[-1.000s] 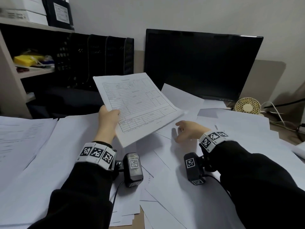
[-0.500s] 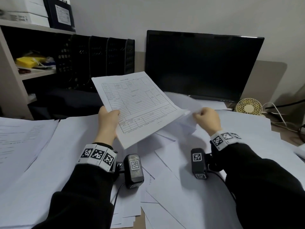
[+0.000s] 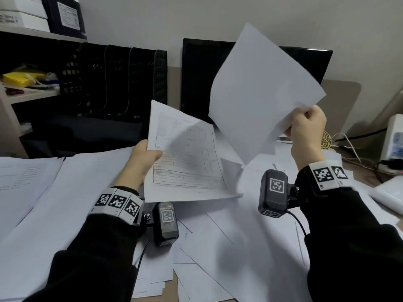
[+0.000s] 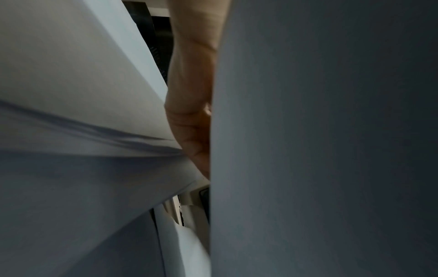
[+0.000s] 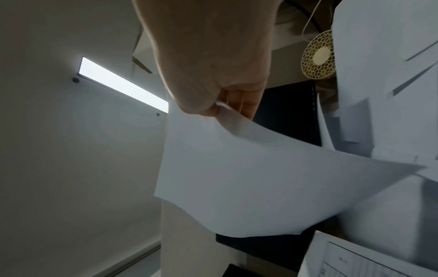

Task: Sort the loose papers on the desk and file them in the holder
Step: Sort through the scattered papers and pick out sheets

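Observation:
My left hand [image 3: 145, 159] grips a printed form sheet [image 3: 185, 158] by its left edge, thumb on top, above the desk. In the left wrist view the back of that printed form sheet [image 4: 320, 140] fills the right side beside my left hand [image 4: 192, 105]. My right hand [image 3: 305, 125] pinches a corner of a blank sheet [image 3: 259, 83], lifted high in front of the monitor; the right wrist view shows the right hand [image 5: 220, 105] pinching the blank sheet [image 5: 249, 178]. Several loose papers [image 3: 229, 247] cover the desk. The black mesh file holder [image 3: 122, 81] stands at the back left.
A black monitor [image 3: 196, 79] stands behind the papers. A shelf unit [image 3: 28, 94] with boxes and a yellow item is at the far left. A small cream fan [image 3: 327, 141], cables and a white device [image 3: 394, 138] lie at the right, with a white box [image 3: 390, 197] near the edge.
My right hand took a blank sheet off the desk pile and raised it high in front of the monitor. The left hand's form has tilted more upright and shifted right.

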Demonstrator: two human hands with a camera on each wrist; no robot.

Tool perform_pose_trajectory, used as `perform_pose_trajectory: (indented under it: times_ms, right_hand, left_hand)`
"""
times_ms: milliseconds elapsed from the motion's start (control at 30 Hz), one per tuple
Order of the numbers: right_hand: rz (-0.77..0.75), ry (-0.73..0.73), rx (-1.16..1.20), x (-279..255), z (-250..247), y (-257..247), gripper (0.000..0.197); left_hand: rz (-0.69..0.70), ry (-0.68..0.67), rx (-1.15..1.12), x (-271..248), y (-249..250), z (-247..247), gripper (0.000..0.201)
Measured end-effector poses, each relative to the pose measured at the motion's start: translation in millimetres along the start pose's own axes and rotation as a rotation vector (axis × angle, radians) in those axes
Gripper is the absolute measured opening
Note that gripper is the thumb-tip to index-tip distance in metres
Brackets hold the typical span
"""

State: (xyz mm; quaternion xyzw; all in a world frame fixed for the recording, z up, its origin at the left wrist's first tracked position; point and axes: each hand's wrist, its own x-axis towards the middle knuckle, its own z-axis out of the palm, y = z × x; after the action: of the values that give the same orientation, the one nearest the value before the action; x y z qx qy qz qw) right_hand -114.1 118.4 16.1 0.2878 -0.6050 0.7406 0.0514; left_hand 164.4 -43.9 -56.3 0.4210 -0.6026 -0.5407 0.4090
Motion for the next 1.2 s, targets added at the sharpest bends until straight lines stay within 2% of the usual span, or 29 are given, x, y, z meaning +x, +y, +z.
perform_pose_trajectory:
  times_ms: [167,300,400,500,567,600,667,733,833,933,1200]
  right_hand:
    - [-0.006,-0.041,0.195,-23.8,6.0,-33.2,0.017]
    - [-0.04,-0.198,0.384,-48.7,23.4,-56.7,0.022]
    - [-0.007,-0.231,0.514,-59.3,32.5,-73.4,0.021]
    - [0.04,-0.258,0.557,-63.8,37.1,-82.2,0.012]
    - [0.063,-0.353,0.497,-74.3,43.7,-84.8,0.011]
    - [0.071,-0.412,0.443,-82.6,49.5,-85.6,0.017]
    - [0.066,-0.551,0.351,-101.2,62.1,-84.4,0.025]
    - [0.067,-0.676,0.291,-117.7,74.9,-77.3,0.025]
    - [0.056,-0.742,0.181,-133.8,88.8,-63.8,0.018]
    - [0.053,-0.817,0.079,-149.9,99.6,-54.4,0.021]
    - [-0.127,-1.056,-0.344,-176.6,106.2,-37.9,0.024]
  left_hand:
    - [0.017,0.029,-0.063,-0.5,0.5,-0.2,0.029]
    - [0.091,0.068,-0.037,-4.7,9.7,1.0,0.024]
    - [0.244,0.313,-0.1,-9.1,29.4,-18.6,0.023]
    - [0.363,0.532,-0.285,-24.2,52.9,-56.0,0.025]
    - [0.432,0.586,-0.403,-38.1,69.1,-81.6,0.029]
    - [0.465,0.609,-0.422,-43.5,76.3,-94.0,0.029]
    - [0.498,0.66,-0.4,-49.5,87.0,-114.3,0.026]
    - [0.504,0.683,-0.365,-52.7,91.8,-130.4,0.025]
    - [0.495,0.7,-0.303,-59.2,93.2,-148.9,0.028]
    - [0.463,0.719,-0.269,-63.8,86.8,-165.0,0.025]
    - [0.379,0.822,-0.179,-75.9,64.1,-183.2,0.033]
